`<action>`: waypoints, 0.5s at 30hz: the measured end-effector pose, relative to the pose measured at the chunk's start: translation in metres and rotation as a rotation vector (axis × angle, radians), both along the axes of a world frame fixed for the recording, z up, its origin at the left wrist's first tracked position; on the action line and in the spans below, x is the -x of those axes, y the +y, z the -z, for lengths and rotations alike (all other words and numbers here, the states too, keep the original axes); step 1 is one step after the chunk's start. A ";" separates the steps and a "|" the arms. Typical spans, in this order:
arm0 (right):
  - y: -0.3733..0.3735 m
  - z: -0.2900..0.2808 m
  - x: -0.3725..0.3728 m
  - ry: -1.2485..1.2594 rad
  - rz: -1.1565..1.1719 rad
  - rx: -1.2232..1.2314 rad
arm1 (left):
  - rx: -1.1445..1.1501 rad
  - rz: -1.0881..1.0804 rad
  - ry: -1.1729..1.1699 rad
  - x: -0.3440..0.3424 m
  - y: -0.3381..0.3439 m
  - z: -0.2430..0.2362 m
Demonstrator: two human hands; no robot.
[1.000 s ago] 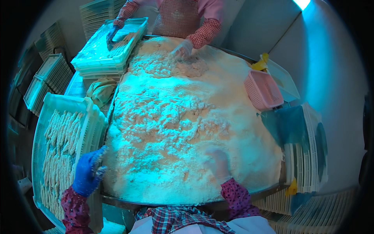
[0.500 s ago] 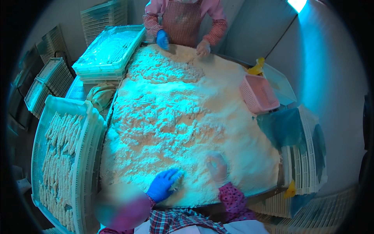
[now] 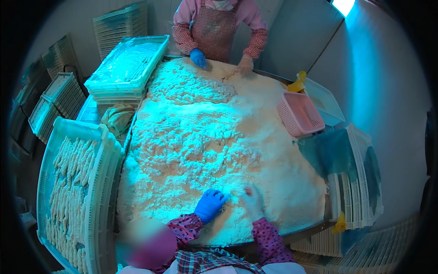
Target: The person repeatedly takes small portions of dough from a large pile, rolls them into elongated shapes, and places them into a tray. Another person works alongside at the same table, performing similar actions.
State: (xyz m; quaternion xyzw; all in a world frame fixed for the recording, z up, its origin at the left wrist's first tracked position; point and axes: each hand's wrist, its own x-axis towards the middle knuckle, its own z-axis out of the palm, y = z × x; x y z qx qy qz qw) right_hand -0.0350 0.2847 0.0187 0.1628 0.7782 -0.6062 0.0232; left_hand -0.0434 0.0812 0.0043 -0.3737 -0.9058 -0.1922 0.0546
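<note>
A pale, loose crumb layer (image 3: pixel 196 141) is spread over most of the bench (image 3: pixel 310 229), and both hands are placed toward its near edge, in front of the wearer's body. The left hand (image 3: pixel 210 206), covered by a blue glove, is laid palm down on the crumbs, its fingers close together and bent, pointed toward the right hand; whether anything is pinched beneath it cannot be told. The right hand (image 3: pixel 252 202), in a clear glove, is held just beside it with fingers curled toward the left; it is blurred, and a grip on anything cannot be confirmed. The crumbs are judged to be light, dry and soft, easily parted or heaped, and best taken up from underneath with cupped fingers, since loose grains would be spilled from a pinch. On the left, slender coated strips (image 3: pixel 70 192) are laid in rows in the top tray (image 3: pixel 80 127) of a stack; these would probably be found limp, with a coating easily rubbed off, so a gentle hold around the middle is advised. At the far side, the crumbs are reached by a co-worker (image 3: pixel 212 34), and a pink basket (image 3: pixel 288 116) is set by the right edge
</note>
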 end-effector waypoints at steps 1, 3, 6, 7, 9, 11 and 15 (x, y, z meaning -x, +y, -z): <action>0.006 -0.003 -0.002 -0.040 0.107 0.155 | -0.019 -0.003 -0.030 0.000 -0.003 -0.001; 0.009 -0.011 -0.003 0.183 -0.131 -0.090 | -0.063 -0.001 -0.102 -0.001 -0.011 -0.004; 0.020 -0.021 -0.016 0.222 -0.574 -0.472 | -0.642 -0.264 -0.466 -0.005 -0.026 -0.009; 0.020 -0.020 -0.023 0.209 -0.518 -0.491 | -0.889 -0.382 -0.768 -0.009 -0.030 -0.014; 0.006 -0.040 -0.020 0.203 -0.428 -0.531 | -1.223 -0.464 -1.064 -0.007 -0.034 -0.036; -0.008 -0.033 -0.017 0.313 -0.588 -0.706 | -1.522 -0.454 -1.285 -0.010 -0.039 -0.034; -0.024 -0.014 -0.008 -0.037 -0.317 -0.059 | -1.850 -0.454 -1.582 -0.024 -0.039 -0.018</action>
